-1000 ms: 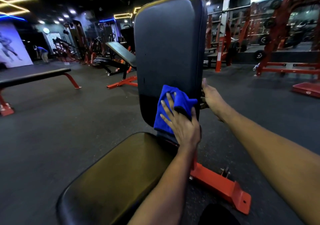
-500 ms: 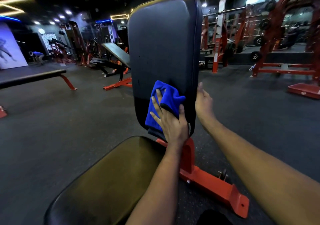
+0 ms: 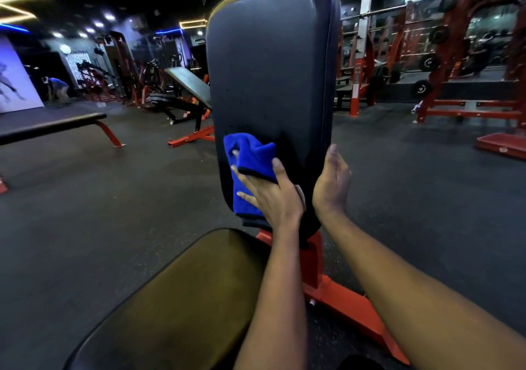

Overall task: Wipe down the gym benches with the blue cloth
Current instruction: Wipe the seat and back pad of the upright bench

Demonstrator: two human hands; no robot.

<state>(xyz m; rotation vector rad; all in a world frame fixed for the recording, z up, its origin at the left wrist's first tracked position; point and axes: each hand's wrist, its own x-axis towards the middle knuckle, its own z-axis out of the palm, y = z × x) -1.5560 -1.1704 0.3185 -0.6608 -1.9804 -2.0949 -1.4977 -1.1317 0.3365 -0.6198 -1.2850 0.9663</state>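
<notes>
An upright black backrest pad [image 3: 270, 65] stands in front of me, above the bench's black seat pad [image 3: 182, 298] on an orange frame [image 3: 341, 298]. My left hand [image 3: 273, 199] presses the folded blue cloth [image 3: 250, 156] flat against the lower left part of the backrest, fingers spread over it. My right hand [image 3: 331, 182] is at the backrest's right edge, fingers straight and pointing up, holding nothing. Whether it touches the pad edge I cannot tell.
A flat bench [image 3: 51, 126] with orange legs stands to the left. An inclined bench [image 3: 187, 82] sits behind the backrest. Red racks with weight plates [image 3: 469, 105] line the right side. A person [image 3: 58, 86] bends over far left. Dark rubber floor [image 3: 113, 213] surrounds the bench.
My left hand has slid the cloth leftward across the lower backrest. My right hand has come off the back of the pad's right edge and now stands open beside it.
</notes>
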